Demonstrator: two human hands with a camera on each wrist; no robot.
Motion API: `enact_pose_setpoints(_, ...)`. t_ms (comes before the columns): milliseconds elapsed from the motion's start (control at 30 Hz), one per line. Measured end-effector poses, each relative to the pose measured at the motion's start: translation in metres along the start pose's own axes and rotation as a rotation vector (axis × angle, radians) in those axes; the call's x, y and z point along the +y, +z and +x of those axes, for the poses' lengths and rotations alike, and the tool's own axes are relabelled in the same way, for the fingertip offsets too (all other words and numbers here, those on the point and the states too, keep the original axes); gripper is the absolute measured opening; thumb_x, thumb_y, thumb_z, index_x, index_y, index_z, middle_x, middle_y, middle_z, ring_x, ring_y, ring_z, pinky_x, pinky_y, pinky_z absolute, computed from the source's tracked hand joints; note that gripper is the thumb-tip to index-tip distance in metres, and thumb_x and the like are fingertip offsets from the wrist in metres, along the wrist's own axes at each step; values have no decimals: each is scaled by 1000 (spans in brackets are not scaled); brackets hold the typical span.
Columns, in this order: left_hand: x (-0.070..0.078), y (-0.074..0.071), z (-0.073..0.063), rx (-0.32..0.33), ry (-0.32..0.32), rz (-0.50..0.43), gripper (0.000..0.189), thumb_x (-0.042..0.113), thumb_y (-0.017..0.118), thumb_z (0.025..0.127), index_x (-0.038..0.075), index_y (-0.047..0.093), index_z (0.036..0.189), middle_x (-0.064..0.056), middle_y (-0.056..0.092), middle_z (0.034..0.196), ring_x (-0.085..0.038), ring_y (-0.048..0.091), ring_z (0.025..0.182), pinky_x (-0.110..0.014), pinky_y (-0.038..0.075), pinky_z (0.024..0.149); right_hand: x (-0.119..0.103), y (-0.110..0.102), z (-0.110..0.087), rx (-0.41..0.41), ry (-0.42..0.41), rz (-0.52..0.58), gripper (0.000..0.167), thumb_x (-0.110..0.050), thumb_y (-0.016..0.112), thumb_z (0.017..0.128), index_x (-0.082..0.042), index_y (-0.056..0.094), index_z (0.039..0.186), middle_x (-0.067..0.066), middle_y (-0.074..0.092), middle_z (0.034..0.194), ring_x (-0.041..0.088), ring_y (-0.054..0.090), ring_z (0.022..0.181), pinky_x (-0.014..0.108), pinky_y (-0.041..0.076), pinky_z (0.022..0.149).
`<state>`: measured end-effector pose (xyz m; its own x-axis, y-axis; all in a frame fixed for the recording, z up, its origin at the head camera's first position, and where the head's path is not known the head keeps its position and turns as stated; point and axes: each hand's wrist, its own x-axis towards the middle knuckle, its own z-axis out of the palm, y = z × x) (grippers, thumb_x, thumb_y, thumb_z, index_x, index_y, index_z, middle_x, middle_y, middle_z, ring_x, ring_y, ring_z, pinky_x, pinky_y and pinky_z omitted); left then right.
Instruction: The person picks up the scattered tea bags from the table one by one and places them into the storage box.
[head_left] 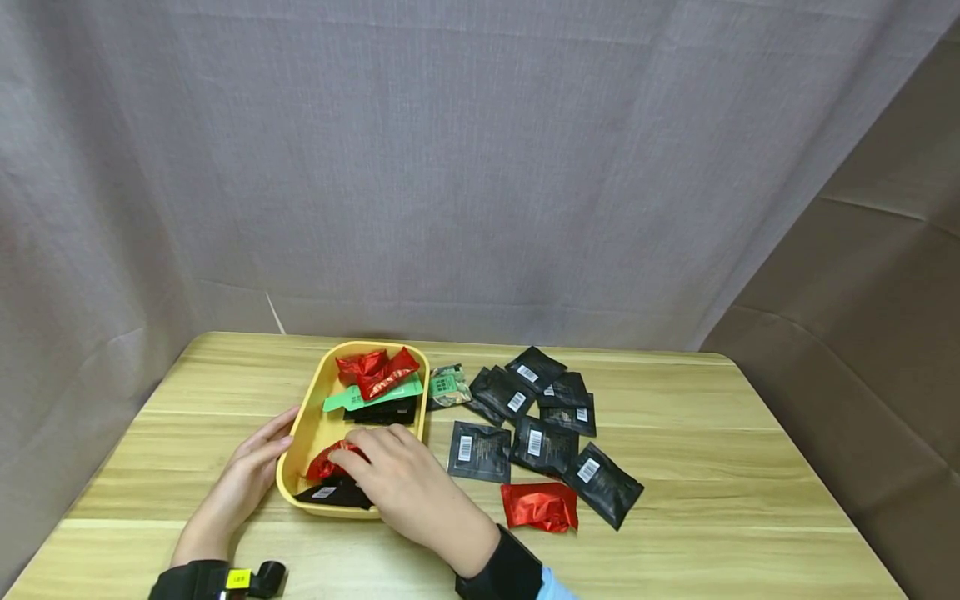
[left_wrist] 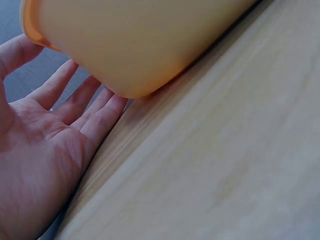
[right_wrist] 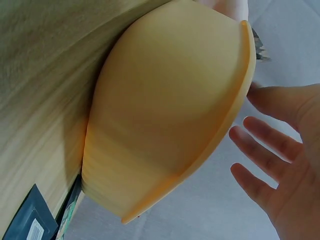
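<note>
At the tray's left wall is the left hand [head_left: 251, 471], its thumb at the rim and its fingers [left_wrist: 100, 112] nearly straight against the outside, touching without clasping. The yellow tray [head_left: 318, 429] lies on the wooden surface [head_left: 712, 483], its long axis running away from the person and leaning slightly right.

Within the tray's near half, toward its left wall, sits a red packet [head_left: 321, 465], partly covered by the right hand; its visible length slants from near left to far right. In front of it, by the tray's near wall, a labelled black packet [head_left: 333, 493] lies roughly crosswise. In the tray's far half, two red packets [head_left: 386, 373] rest on a green strip [head_left: 367, 396] that runs crosswise, with black packets [head_left: 382, 411] just nearer.

The right hand [head_left: 401, 479] reaches over the tray's near right rim, thumb and fingers about the red packet; the right wrist view shows the fingers apart, loosely extended and released.

Just beside the tray's right wall is a patterned packet [head_left: 448, 386]. Farther right of the tray spread loose black packets [head_left: 545, 446]. Right of the tray's near end, a loose red packet [head_left: 540, 507] lies lengthwise left to right; the rightmost black packet [head_left: 603, 486] points from far left to near right.
</note>
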<state>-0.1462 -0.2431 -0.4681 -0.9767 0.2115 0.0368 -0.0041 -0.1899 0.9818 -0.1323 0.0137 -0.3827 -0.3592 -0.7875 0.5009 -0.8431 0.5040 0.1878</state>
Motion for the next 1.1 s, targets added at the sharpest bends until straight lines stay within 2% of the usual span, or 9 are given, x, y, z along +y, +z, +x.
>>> enact_pose_setpoints(67,0,0,0,6,-4,-3,60,15,44,105,-10,17,153,-5,33,150,5,49,122,-14,41,99,0,-1,0,-20,12,-4,32,-20,70,92,-17,64,123,0,59,122,16,57,113,28,48,91)
enact_pose_setpoints(167,-1,1,1,25,-13,-14,59,15,45,104,-8,21,153,6,41,143,5,50,120,-15,42,98,3,-3,0,-64,38,0,40,-25,76,88,-17,64,126,2,59,126,16,57,113,28,47,94)
enact_pose_setpoints(300,-3,2,2,34,14,-43,54,11,46,103,-6,28,152,18,50,132,3,53,118,-15,44,97,11,-9,-2,-126,112,33,44,-27,71,92,-15,59,132,3,58,132,17,56,116,30,45,98)
enact_pose_setpoints(500,-6,5,1,2,66,-74,50,6,43,103,-6,31,150,18,55,132,0,53,119,-17,45,96,29,-16,-9,-159,275,85,52,-25,66,96,-10,48,142,6,56,137,21,53,125,36,42,107)
enact_pose_setpoints(667,-6,5,1,4,62,-73,51,7,44,103,-7,31,151,18,54,132,1,53,120,-16,44,97,66,-18,-11,-190,347,59,51,-18,66,95,-4,48,141,10,58,133,26,56,122,41,45,104)
enact_pose_setpoints(800,-5,6,3,-4,56,-65,52,8,44,104,-7,29,151,17,53,132,2,52,121,-16,43,98,103,-16,-10,-279,386,51,45,-13,69,93,-2,55,134,11,62,125,28,59,116,42,47,100)
enact_pose_setpoints(900,-4,5,4,6,50,-64,53,8,44,103,-9,28,151,16,53,132,2,52,120,-16,43,98,126,-12,-7,-378,410,66,44,-13,71,92,-1,59,132,13,63,125,30,59,116,43,46,101)
enact_pose_setpoints(1000,-4,2,4,4,58,-74,54,6,44,103,-9,27,151,15,53,133,0,52,121,-16,44,98,143,-4,-4,-473,442,97,45,-14,74,89,-4,61,131,13,62,128,31,58,119,44,45,102)
enact_pose_setpoints(1100,-4,-2,3,-4,75,-94,50,4,44,102,-4,32,151,14,54,133,-1,53,121,-18,45,98,152,8,0,-560,496,150,51,-18,77,86,-7,61,133,11,62,129,29,57,119,42,44,103)
